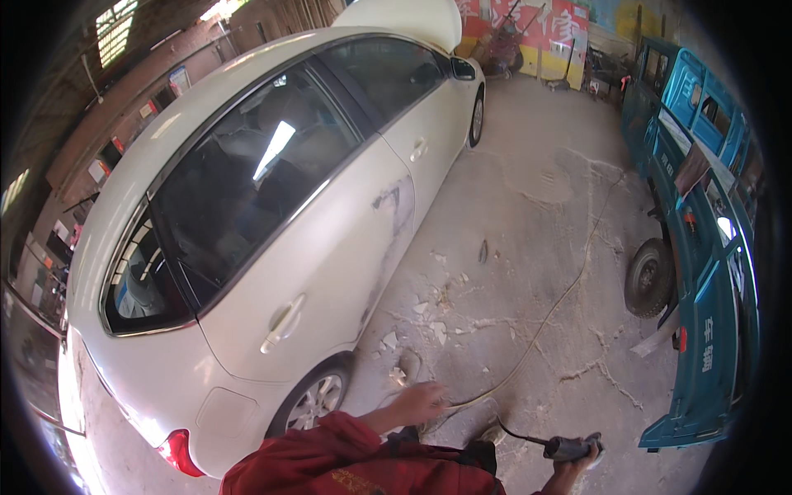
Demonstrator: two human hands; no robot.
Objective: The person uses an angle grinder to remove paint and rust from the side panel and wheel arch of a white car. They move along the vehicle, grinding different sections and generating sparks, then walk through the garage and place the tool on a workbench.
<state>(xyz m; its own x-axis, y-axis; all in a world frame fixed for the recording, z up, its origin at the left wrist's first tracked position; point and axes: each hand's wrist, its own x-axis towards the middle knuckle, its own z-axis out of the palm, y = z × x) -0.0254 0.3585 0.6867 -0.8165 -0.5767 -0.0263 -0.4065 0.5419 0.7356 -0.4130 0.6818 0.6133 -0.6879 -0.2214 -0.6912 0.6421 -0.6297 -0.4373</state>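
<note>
My left hand [419, 403] reaches out in front of my body, fingers stretched and slightly blurred, with nothing visible in it. Just beside its fingertips, a pale hose or cable [528, 351] runs along the floor. At the lower right, my right hand [591, 455] is wrapped round a dark, cylindrical corded power tool [564, 448]. A black cord leaves the tool's end toward my body; the tool's working end is hard to make out. To my left stands a white car [346, 223], its rear door marked by a grey, sanded-looking patch [388, 206].
A teal cargo vehicle [709, 272] with a black wheel [649, 278] stands on the right. Pale broken flakes [437, 330] lie on the cracked concrete floor [528, 206] near the car's rear wheel [318, 400]. Equipment [503, 49] stands along the far wall.
</note>
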